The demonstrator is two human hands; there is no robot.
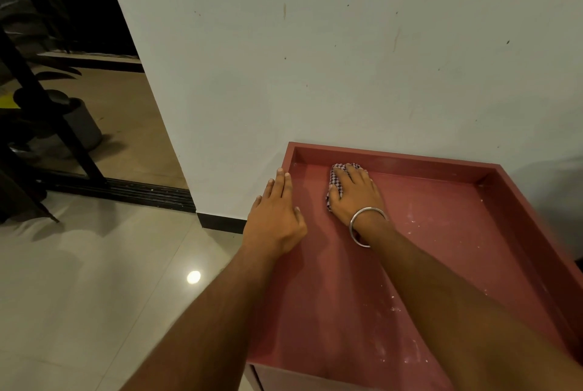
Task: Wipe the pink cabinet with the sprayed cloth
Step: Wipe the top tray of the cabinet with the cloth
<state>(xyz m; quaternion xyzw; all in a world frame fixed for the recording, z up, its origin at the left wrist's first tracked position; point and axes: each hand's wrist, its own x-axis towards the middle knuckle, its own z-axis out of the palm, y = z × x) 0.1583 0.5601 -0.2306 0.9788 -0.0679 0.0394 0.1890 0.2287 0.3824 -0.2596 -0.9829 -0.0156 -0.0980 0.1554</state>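
Flat and spread, the right hand [353,193] presses down on the checked cloth [334,184], fingers straight and pointing toward the far rim; the cloth is mostly hidden under the palm, with its folded edge showing at the fingertips and along the hand's left side. A metal bangle [366,226] circles the right wrist. The left hand [276,217] lies open too, fingers together and straight, resting on the left rim of the pink cabinet [441,233] with the fingertips reaching close to the far left corner and the thumb lying just inside the rim. The two hands are apart, the left at the edge, the right further in, near the back wall of the recessed top.

The cloth sits on the recessed top surface of the cabinet, near its far left corner, just short of the raised back rim. White specks and pale smears mark the pink surface to the right of and below the right forearm. The cabinet stands against a pale wall [347,59] dotted with small dark marks. Left of it spreads a glossy tiled floor [94,296] with a bright light reflection, and beyond that a dark sliding-door track [132,190] and a grey plant pot [85,125].
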